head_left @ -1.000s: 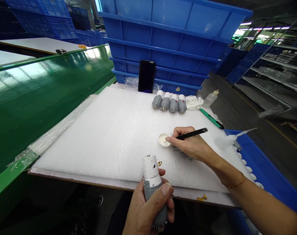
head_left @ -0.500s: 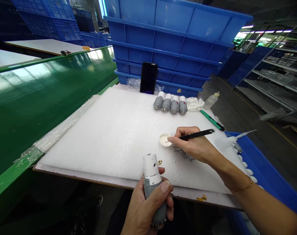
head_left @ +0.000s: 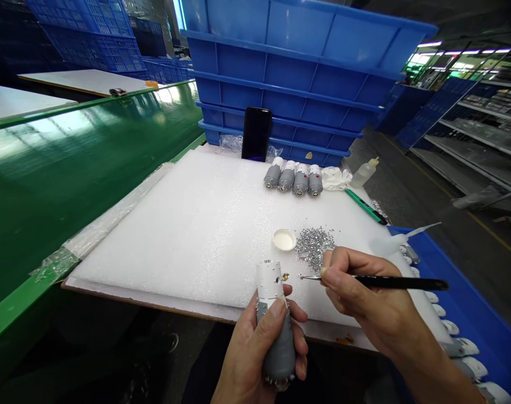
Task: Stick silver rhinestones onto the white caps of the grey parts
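My left hand [head_left: 266, 348] is wrapped round a grey-and-white cylindrical piece [head_left: 280, 342] dotted with small studs, its white end pointing away from me. A small gold part [head_left: 285, 276] sticks out at its right side. In my right hand [head_left: 364, 297] is a thin black-handled brush-like tool [head_left: 400, 283], held like a pen. The tool's fine metallic-looking tip points left, just right of the gold part and apart from it. Beyond the hands stand a small round dish of cream-white paste [head_left: 284, 240] and a scattered pile of tiny silver studs [head_left: 316, 246].
Several similar grey-and-white pieces [head_left: 293, 178] lie in a row before stacked blue crates [head_left: 280, 73]. A phone [head_left: 256, 134] leans on the crates. At right are a squeeze bottle [head_left: 364, 173], a green cutter [head_left: 366, 206] and a blue bin [head_left: 482, 314]. White foam [head_left: 175, 224] covers the table.
My right hand has drawn the tool back from the paste dish towards me and to the right, uncovering the stud pile. My left hand has shifted slightly right with the cylindrical piece.
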Available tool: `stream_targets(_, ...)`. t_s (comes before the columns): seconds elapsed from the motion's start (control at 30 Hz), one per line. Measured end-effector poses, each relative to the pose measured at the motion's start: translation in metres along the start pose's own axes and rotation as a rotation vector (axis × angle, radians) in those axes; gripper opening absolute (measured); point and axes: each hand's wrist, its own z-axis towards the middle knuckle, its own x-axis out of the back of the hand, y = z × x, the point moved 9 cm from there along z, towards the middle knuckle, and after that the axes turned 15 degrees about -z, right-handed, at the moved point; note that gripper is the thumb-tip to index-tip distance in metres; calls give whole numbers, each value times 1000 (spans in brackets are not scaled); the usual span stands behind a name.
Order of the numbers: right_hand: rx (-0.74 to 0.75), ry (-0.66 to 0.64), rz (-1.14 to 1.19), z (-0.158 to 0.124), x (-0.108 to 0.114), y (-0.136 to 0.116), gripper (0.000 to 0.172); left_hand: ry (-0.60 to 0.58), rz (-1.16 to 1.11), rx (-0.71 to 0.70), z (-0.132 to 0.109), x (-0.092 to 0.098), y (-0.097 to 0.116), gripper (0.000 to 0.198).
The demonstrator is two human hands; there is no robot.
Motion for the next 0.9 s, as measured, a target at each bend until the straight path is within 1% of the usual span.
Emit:
stream_targets(0.13, 108, 140, -184, -9, 7, -16, 32, -61, 42, 1, 3, 0, -6, 40)
stream_targets(0.27, 186, 250, -344, -19, 9, -26, 29, -59, 80, -10, 5, 3, -10, 40)
stream_targets(0.4, 222, 292, -358, -22, 7, -29, 27, -38, 50, -63, 3, 2, -8, 38)
stream_targets(0.47, 235, 305, -353, -23, 7, -30, 26, -44, 16, -65, 2, 1, -7, 37)
stream_targets(0.53, 242, 322, -351, -24, 8, -30, 26, -58, -27, 6, 2, 0, -13, 38)
stream_targets(0.63, 236, 354, -340, -26, 11, -29, 26, -89, -169, 175, -1, 0, -25, 46)
stream_targets(0.7, 223, 372, -335, -27, 13, -27, 27, -118, -259, 237, -3, -2, -29, 46)
stream_targets(0.8, 212, 371, -328, -27, 13, -25, 28, -115, -324, 253, -4, -3, -31, 36)
stream_targets(0.83, 216, 375, -320, -27, 12, -26, 28, -97, -326, 234, -5, -2, -30, 34)
stream_targets(0.9, 222, 391, -287, -27, 12, -27, 29, -45, -298, 193, -6, 0, -29, 35)
